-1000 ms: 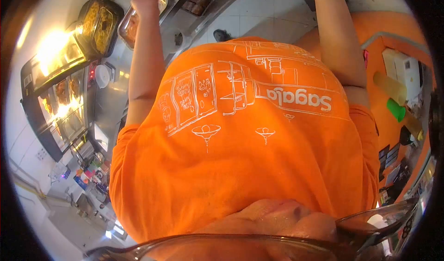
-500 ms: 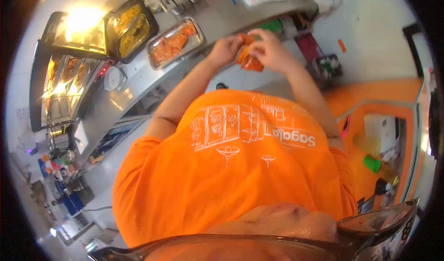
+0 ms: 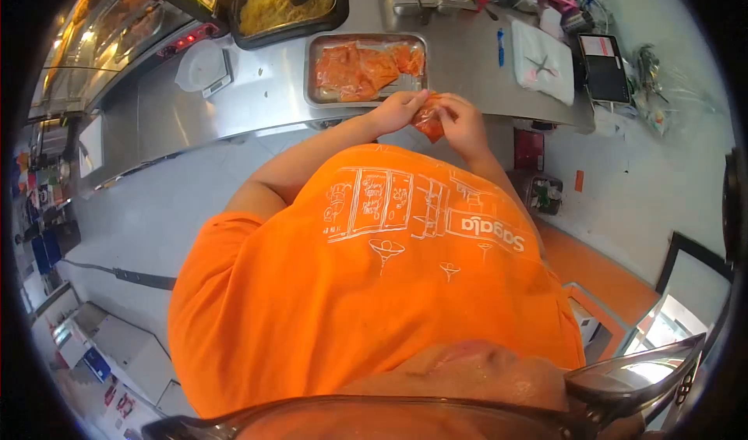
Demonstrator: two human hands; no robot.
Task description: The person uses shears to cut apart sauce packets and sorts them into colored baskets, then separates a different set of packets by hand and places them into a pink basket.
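Note:
Between both hands is a small clear plastic bag (image 3: 429, 123) with orange-red contents, held just off the counter's front edge. My left hand (image 3: 397, 113) has its fingers closed on the bag's upper left side. On the right side, my right hand (image 3: 464, 127) pinches it between thumb and fingers. Directly beyond my hands sits a metal tray (image 3: 310, 74) with several similar orange-red bags (image 3: 358, 70) lying in it.
A black pan (image 3: 290, 38) of yellow food stands behind the tray. To its left are a kitchen scale (image 3: 218, 85) and a glass display case (image 3: 101, 46). A blue pen (image 3: 501, 48), a white cloth (image 3: 544, 81) and a dark tablet (image 3: 604, 70) lie along the steel counter (image 3: 467, 62).
The view has turned and tilted, so the counter and tray now lie straight ahead. Both hands still hold the bag; my right fingers have come down from raised to pinched against it.

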